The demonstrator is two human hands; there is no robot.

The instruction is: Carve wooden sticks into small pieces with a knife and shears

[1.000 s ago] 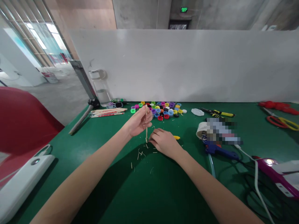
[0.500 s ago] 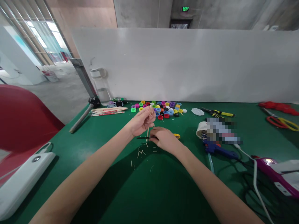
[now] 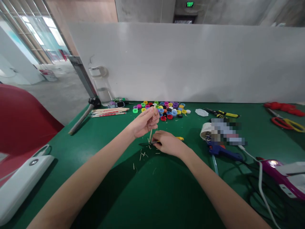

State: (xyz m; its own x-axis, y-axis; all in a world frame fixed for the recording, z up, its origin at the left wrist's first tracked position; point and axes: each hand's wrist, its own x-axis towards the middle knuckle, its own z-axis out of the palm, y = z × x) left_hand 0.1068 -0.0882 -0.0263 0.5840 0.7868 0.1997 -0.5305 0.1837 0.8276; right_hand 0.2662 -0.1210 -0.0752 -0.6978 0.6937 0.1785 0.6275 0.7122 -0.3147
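My left hand (image 3: 143,122) is closed round a thin wooden stick (image 3: 151,135) that stands nearly upright, its lower end on the green table (image 3: 100,140). My right hand (image 3: 166,143) is closed on a yellow-handled knife (image 3: 179,138). The dark blade (image 3: 144,144) points left, lying flat at the foot of the stick. Pale wood shavings (image 3: 143,156) lie scattered on the table just in front of both hands.
Coloured bottle caps (image 3: 162,109) lie behind the hands, a bundle of sticks (image 3: 108,112) and a hammer (image 3: 82,116) to the left. A blue glue gun (image 3: 224,152), white cable (image 3: 259,178), pliers (image 3: 221,113) and scissors (image 3: 288,123) lie right. A white power bank (image 3: 22,181) sits front left.
The dark blade has come out to the left of my right hand at the stick's base. My left hand lowered slightly with the stick. The camera tilted a little.
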